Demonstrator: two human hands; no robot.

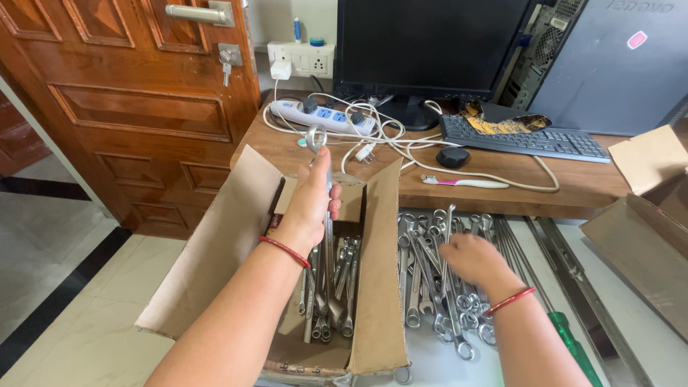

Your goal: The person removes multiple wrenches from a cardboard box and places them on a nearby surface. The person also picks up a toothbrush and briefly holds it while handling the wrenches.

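Head view shows the left hand [314, 203] wrapped around a long steel wrench [326, 215] near frame centre, fingers closed on its shaft. Its long axis runs almost vertical, ring end pointing toward the top of the frame, lower end dipping into the open cardboard box [376, 287] among other wrenches. Right of the box, the right hand [476, 259] rests with fingers loosely spread, palm down, on a pile of wrenches [437, 279], well apart from the held wrench.
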